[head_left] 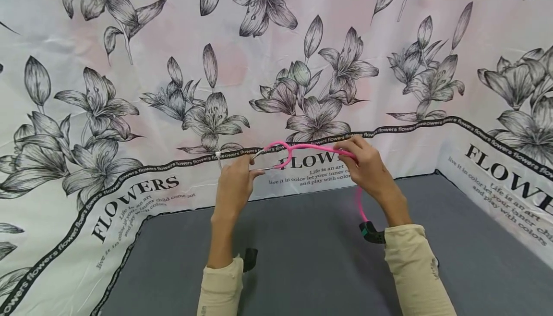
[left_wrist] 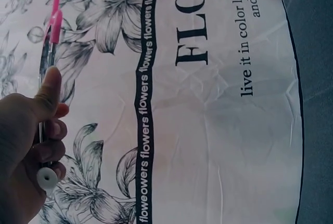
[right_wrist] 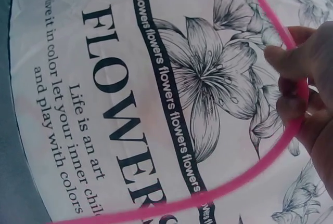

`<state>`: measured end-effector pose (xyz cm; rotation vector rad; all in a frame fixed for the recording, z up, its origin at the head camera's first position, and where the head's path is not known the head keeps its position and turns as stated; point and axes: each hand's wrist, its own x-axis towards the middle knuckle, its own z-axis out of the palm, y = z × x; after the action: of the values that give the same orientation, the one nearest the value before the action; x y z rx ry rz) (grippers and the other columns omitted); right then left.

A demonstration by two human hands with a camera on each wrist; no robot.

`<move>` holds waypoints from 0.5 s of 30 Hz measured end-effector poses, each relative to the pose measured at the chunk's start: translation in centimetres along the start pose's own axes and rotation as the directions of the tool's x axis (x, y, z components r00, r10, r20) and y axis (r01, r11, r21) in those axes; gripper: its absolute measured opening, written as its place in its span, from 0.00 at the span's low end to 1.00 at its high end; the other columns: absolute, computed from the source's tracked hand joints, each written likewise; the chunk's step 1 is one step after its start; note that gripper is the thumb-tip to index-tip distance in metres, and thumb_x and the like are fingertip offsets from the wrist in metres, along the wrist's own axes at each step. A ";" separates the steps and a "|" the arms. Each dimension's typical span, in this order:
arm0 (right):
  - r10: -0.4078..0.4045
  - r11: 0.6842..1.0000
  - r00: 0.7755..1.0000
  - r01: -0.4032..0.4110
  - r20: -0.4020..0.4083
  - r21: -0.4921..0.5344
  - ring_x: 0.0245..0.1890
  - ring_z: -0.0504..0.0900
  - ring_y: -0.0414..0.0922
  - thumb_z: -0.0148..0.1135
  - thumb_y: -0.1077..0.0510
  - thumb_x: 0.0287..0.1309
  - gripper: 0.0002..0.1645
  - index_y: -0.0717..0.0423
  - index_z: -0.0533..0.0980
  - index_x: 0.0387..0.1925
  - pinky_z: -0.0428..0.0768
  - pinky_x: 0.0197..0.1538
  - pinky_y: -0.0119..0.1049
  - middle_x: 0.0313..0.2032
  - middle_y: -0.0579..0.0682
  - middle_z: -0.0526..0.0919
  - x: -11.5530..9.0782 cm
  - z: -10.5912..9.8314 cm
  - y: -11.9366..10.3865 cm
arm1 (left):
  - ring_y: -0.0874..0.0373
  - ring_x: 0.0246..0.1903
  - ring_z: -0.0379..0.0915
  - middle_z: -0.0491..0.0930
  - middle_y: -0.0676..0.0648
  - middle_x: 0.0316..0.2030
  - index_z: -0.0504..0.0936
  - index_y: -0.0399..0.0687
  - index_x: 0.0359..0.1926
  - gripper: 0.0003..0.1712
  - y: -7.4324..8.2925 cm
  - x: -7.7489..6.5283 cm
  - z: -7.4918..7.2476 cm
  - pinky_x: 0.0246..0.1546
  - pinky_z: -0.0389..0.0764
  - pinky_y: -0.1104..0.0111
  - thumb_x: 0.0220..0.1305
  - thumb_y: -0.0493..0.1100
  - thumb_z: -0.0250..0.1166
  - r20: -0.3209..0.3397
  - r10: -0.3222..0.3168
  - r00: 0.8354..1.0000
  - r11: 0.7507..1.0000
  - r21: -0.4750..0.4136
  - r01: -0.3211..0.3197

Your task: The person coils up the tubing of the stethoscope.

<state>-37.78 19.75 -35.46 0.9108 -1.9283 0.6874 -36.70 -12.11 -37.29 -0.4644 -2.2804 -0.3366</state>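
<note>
Head view: a stethoscope (head_left: 290,149) with pink tubing (head_left: 317,147) is held up near the far edge of a gray table (head_left: 294,249), before a floral sheet (head_left: 242,78). The left hand (head_left: 234,186) clamps its metal ear tubes (head_left: 265,167), one white eartip (left_wrist: 47,178) showing; the right hand (head_left: 369,166) pinches the tubing.

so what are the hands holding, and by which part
A pink stethoscope: the left hand grips its metal end, near a white eartip; the right hand holds its pink tubing partway along.
</note>
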 end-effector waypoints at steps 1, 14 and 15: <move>-0.001 1.000 1.000 0.001 0.015 -0.016 0.28 0.69 0.38 0.64 0.72 0.47 0.15 0.59 0.78 0.39 0.67 0.31 0.27 0.33 0.50 0.74 0.0 -0.1 0.0 | 0.55 0.25 0.72 0.78 0.48 0.30 0.75 0.44 0.38 0.18 0.1 0.1 0.0 0.30 0.69 0.61 0.55 0.53 0.63 -0.004 0.004 1.000 1.000 0.006 -0.004; -0.079 0.993 0.942 0.102 0.327 -0.055 0.29 0.73 0.36 0.66 0.68 0.47 0.09 0.55 0.78 0.32 0.74 0.30 0.31 0.30 0.43 0.73 0.1 -0.4 -1.7 | 0.55 0.13 0.64 0.76 0.48 0.19 0.73 0.42 0.33 0.16 1.9 0.4 0.9 0.17 0.66 0.65 0.54 0.49 0.66 -0.054 0.103 0.993 0.982 0.163 -0.093; -0.089 0.993 0.937 0.109 0.339 -0.041 0.29 0.73 0.35 0.66 0.68 0.47 0.09 0.55 0.79 0.31 0.74 0.30 0.30 0.30 0.43 0.73 0.2 -0.2 -2.0 | 0.56 0.12 0.63 0.76 0.48 0.19 0.73 0.42 0.33 0.16 1.9 0.4 0.9 0.17 0.65 0.66 0.53 0.49 0.66 -0.054 0.110 0.993 0.979 0.178 -0.099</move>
<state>-36.16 18.69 -35.03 1.1386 -2.1704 0.4322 -36.74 -9.97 -37.46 -0.4735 -2.1913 -0.0956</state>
